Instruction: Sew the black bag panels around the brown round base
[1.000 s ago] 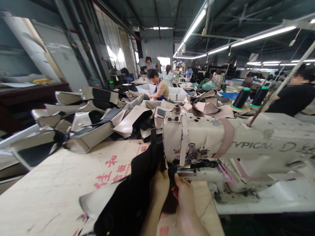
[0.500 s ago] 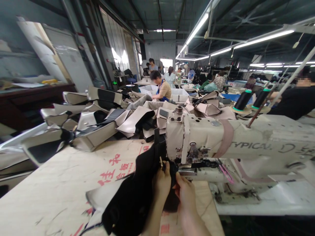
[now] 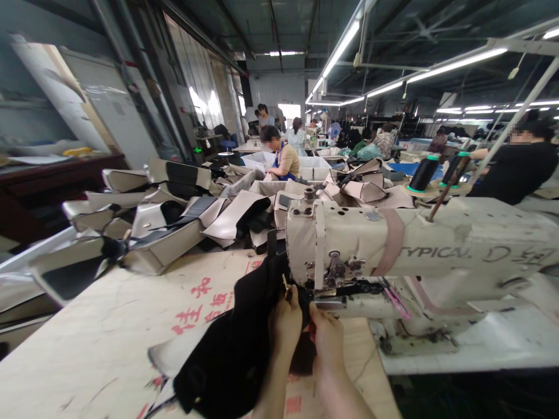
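A black fabric piece [image 3: 225, 355] with a pale flap [image 3: 177, 355] lies over the plywood table and runs up to the head of a cream sewing machine [image 3: 349, 235]. My left hand [image 3: 288, 317] is closed on the black fabric just left of the needle area, beside a small brass-coloured metal part [image 3: 285, 282]. Close by, my right hand [image 3: 326, 334] pinches the edge of the same fabric in front of the machine's arm. The needle and the stitched spot are hidden behind the machine head and my fingers.
Beige and black sewn pieces [image 3: 168, 241] are heaped behind the plywood table [image 3: 109, 331]. Black thread cones [image 3: 423, 173] stand behind the machine. One co-worker [image 3: 286, 157] sits beyond the heap, and another person in black [image 3: 517, 166] is at the right.
The whole view has shifted slightly, so most things appear a little further left. Both hands keep their hold on the black fabric, with hardly any movement relative to the machine.
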Motion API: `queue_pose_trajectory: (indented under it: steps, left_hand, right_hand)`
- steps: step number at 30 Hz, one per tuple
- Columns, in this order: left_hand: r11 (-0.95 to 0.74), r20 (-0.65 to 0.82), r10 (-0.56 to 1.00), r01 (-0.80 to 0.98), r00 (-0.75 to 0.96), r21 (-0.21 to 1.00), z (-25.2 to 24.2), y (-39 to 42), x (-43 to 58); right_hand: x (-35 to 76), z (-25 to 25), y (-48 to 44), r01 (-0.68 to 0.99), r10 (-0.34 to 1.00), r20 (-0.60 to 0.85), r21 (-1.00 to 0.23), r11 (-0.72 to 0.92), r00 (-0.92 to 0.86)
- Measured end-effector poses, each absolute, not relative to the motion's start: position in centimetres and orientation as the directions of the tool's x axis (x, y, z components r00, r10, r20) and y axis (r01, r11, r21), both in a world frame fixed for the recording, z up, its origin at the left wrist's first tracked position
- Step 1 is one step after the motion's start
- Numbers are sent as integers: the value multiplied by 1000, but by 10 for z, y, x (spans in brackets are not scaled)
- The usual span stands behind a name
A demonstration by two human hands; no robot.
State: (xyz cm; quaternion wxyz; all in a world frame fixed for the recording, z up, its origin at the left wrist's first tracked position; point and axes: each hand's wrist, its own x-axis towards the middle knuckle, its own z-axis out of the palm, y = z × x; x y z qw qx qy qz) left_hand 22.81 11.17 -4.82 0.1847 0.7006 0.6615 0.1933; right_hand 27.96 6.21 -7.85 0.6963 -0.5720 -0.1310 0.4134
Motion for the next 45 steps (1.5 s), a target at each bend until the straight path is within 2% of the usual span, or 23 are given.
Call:
queue_pose_trajectory:
  steps: [6, 8, 9, 10, 12, 13, 14, 15, 16, 19, 21, 27, 32, 41, 45]
  left_hand:
    - [-36, 28, 999, 889, 26, 456, -47, 115, 232]
    - [-37, 32, 999, 897, 26, 440, -47, 115, 232]
    - [-39, 35, 999, 901, 27, 432, -48, 114, 232]
    - [-44, 39, 999, 904, 30, 425, -49, 114, 232]
    - [-57, 47, 998, 910, 42, 411, -50, 113, 231]
    - [-65, 51, 998, 913, 49, 403, -50, 113, 231]
    - [-73, 55, 997, 916, 56, 395, -50, 113, 231]
    - [-79, 59, 996, 919, 61, 386, -51, 113, 231]
    - [-83, 62, 996, 922, 65, 377, -51, 113, 231]
    - [-101, 72, 994, 933, 80, 346, -52, 114, 231]
    - [-123, 82, 991, 938, 101, 325, -53, 114, 230]
    - [-164, 109, 984, 946, 139, 280, -61, 117, 228]
    - [-173, 118, 982, 952, 147, 254, -64, 121, 230]
    - [-250, 131, 964, 958, 232, 140, -66, 114, 225]
    - [-273, 144, 956, 957, 257, 99, -64, 108, 225]
  right_hand:
    - [297, -72, 51, -331, 837, -211, -943, -37, 505]
    - [327, -69, 26, -182, 859, -127, -982, -40, 495]
    - [348, -66, 9, 29, 849, -10, -999, -30, 528]
    - [373, -63, -9, 266, 811, 134, -963, -27, 569]
    - [430, -54, -46, 655, 623, 504, -755, -18, 598]
    - [460, -51, -63, 782, 502, 656, -620, -66, 563]
    - [488, -48, -77, 849, 426, 742, -505, -154, 518]
    - [514, -47, -89, 883, 408, 783, -403, -242, 469]
    - [535, -48, -98, 907, 448, 794, -307, -288, 411]
    - [573, -61, -111, 974, 635, 751, -46, -221, 180]
    - [578, -73, -112, 981, 669, 734, 20, -193, 117]
    - [563, -85, -106, 967, 578, 795, -42, -252, 185]
    - [564, -87, -105, 968, 569, 798, -69, -241, 199]
    - [557, -140, -117, 973, 580, 791, -87, -212, 197]
    - [558, -125, -115, 974, 584, 786, -100, -203, 202]
